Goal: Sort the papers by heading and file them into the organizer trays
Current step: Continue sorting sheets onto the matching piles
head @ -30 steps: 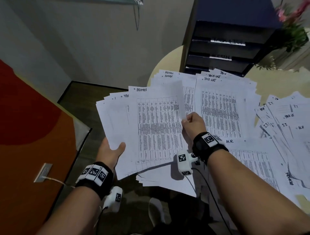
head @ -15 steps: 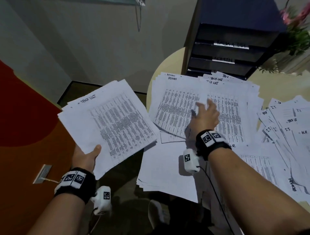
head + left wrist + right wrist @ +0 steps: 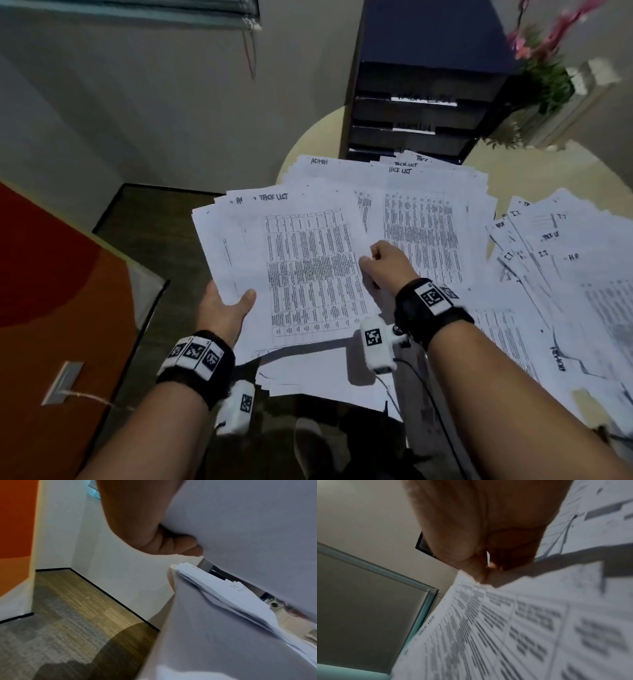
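Note:
My left hand [image 3: 233, 305] holds a stack of printed sheets [image 3: 301, 274] off the table's left edge, thumb on top and fingers underneath. The top sheet is headed TACK LIST [image 3: 273, 197]. My right hand [image 3: 371, 265] pinches that sheet's right edge; in the right wrist view the thumb and fingers [image 3: 479, 576] close on the paper edge [image 3: 505, 622]. The left wrist view shows my left hand [image 3: 145, 527] under the stack's blank underside [image 3: 248, 520]. The dark organizer [image 3: 421, 106] with several labelled trays stands at the back of the table.
An ADMIN pile [image 3: 320, 161] and a TACK LIST pile [image 3: 424, 222] lie on the round table [image 3: 308, 144] before the organizer. Mixed I.T. and H.R. sheets [image 3: 555, 260] spread to the right. A flowering plant [image 3: 544, 75] stands at back right. An orange wall [image 3: 51, 308] is at left.
My right hand left the sheet it laid on the ADMIN pile and came back to pinch the top sheet. My left hand swung the stack from the far left back toward the table.

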A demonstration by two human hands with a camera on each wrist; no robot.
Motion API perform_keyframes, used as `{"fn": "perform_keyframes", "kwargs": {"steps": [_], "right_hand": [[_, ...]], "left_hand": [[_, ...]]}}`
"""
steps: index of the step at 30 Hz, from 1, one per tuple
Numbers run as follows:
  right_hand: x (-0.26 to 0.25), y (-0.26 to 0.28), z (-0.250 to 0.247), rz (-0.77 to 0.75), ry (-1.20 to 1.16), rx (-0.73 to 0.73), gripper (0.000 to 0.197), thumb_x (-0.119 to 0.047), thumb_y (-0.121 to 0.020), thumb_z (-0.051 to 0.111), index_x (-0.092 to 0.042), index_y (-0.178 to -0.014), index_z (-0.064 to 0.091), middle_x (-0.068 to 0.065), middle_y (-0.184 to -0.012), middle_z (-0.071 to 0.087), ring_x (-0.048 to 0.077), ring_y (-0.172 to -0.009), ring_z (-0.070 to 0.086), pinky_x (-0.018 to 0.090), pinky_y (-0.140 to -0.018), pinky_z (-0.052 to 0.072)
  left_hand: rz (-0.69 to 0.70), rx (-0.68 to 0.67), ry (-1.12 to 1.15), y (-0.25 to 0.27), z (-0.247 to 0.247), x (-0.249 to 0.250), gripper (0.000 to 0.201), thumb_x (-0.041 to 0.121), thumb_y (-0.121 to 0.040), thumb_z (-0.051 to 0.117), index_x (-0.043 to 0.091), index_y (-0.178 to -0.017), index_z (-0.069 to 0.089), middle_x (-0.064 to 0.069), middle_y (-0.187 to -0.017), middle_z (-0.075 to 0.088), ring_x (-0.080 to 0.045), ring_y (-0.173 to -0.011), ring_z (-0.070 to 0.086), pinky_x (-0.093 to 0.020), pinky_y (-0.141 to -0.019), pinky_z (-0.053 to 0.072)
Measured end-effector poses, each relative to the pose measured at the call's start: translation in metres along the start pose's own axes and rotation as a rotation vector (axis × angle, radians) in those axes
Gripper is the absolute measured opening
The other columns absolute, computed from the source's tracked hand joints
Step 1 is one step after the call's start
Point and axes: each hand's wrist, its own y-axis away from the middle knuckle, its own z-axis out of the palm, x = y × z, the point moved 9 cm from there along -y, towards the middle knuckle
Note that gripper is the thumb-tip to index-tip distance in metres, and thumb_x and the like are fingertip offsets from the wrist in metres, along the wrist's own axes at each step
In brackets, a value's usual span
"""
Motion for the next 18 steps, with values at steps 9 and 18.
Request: {"fn": "perform_keyframes", "kwargs": {"steps": [9,18], "right_hand": [[0.034,-0.014,-0.157,-0.02,0.25,0.589,0.015,-0.002,-0.096,0.048,0.001,-0.103,0.06,0.023,-0.107,0.063,0.035,-0.103,0.059,0.029,-0.075,0.038],[0.005,-0.026,-0.151,-0.24,0.386,0.481,0.048,-0.004,-0.094,0.057,-0.02,-0.138,0.051,0.009,-0.143,0.042,0.027,-0.13,0.042,0.037,-0.112,0.033]], "left_hand": [[0.045,-0.007,-0.007,0.005,0.063,0.031,0.038,0.007,-0.083,0.076,0.021,-0.115,0.062,0.005,-0.108,0.071,-0.019,-0.101,0.068,-0.042,-0.094,0.052],[0.054,0.097,0.013,0.008,0.077,0.038,0.04,0.006,-0.08,0.078,0.024,-0.111,0.062,0.006,-0.105,0.072,-0.018,-0.097,0.07,-0.049,-0.093,0.054]]}}
